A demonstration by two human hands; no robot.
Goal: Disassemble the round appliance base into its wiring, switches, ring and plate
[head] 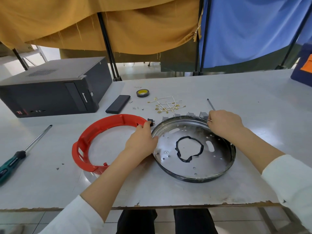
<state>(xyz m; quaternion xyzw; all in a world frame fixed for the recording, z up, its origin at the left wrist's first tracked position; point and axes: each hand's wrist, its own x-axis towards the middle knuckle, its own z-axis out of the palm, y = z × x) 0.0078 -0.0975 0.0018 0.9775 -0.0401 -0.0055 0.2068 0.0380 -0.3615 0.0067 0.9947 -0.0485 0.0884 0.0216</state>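
Two grips on the steel plate, grey table, ochre and blue curtains behind.

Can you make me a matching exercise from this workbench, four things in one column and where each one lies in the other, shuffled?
Things:
1. red ring
2. tape roll
3. green-handled screwdriver
4. black loop

Places:
A. inside the metal plate
B. at the table's left edge
C. left of the metal plate
D. far side, right of the black slab

Pairs: 1-C, 2-D, 3-B, 4-A
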